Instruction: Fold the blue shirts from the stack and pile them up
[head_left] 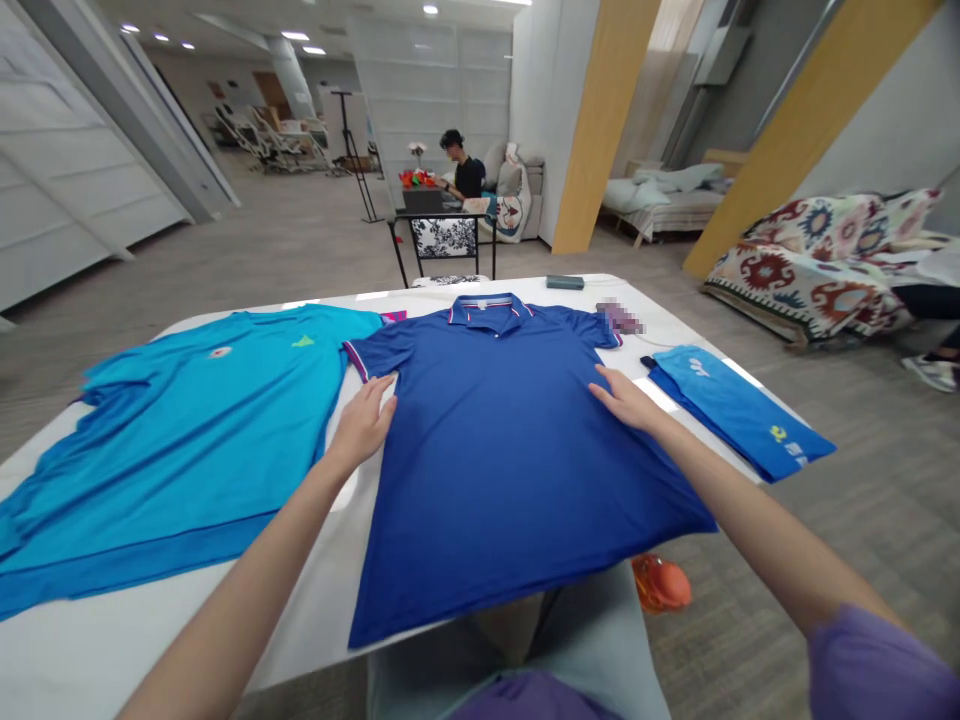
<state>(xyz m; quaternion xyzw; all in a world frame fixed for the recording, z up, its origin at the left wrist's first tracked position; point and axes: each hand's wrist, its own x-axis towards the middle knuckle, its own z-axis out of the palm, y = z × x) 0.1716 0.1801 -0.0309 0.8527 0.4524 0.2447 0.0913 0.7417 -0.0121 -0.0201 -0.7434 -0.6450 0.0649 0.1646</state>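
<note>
A dark blue polo shirt point(495, 450) lies spread flat on the white table point(300, 625), collar at the far side, its hem over the near edge. My left hand point(366, 418) rests at the shirt's left side just below the sleeve, fingers stretched out. Over the right side, below the other sleeve, my right hand point(624, 398) lies with its fingers extended and apart. Neither hand grips the cloth. Left of the polo, a turquoise shirt point(202, 420) is spread out. Folded blue garments point(739, 405) lie at the table's right edge.
At the far edge are a dark grey case point(565, 282) and a blurred purplish item point(621, 318). Beyond stands a chair point(446, 240), and a person point(469, 175) sits farther back. An orange object point(664, 585) is below the near edge. A patterned sofa point(817, 260) stands right.
</note>
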